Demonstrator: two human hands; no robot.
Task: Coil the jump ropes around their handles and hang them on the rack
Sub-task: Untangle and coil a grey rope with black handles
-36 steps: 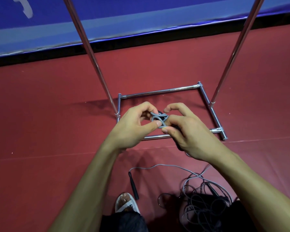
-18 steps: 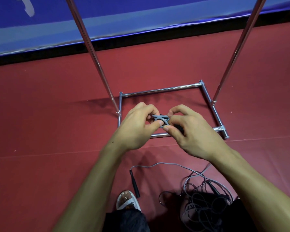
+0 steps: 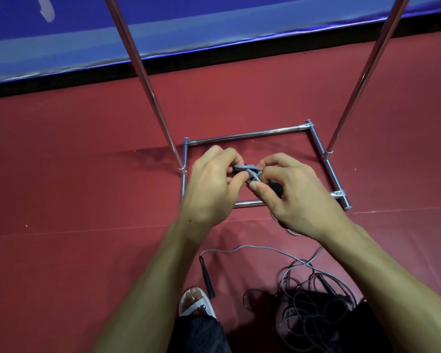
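Evidently both hands are working on one small bundle held in the air above the base frame of the rack [image 3: 242, 137]. The left hand [image 3: 209, 189] pinches a loop of the grey rope [image 3: 247, 171] between thumb and curled fingers, and the right hand [image 3: 298, 197] pinches the crossing strand from the other side, probably to keep the wrap tight while its end is tucked. A dark ribbed handle [image 3: 276, 188] shows just beneath the right hand, which hides how much of it the coil covers. Whether the crossing is a knot I cannot tell. Toward the near edge of the floor mat [image 3: 87, 200] lie a loose rope [image 3: 255, 247] with a black handle [image 3: 206, 276] and a tangled heap [image 3: 313, 307], partly in shadow, beside a sandalled foot [image 3: 196, 301]. The rack's top is cut off.
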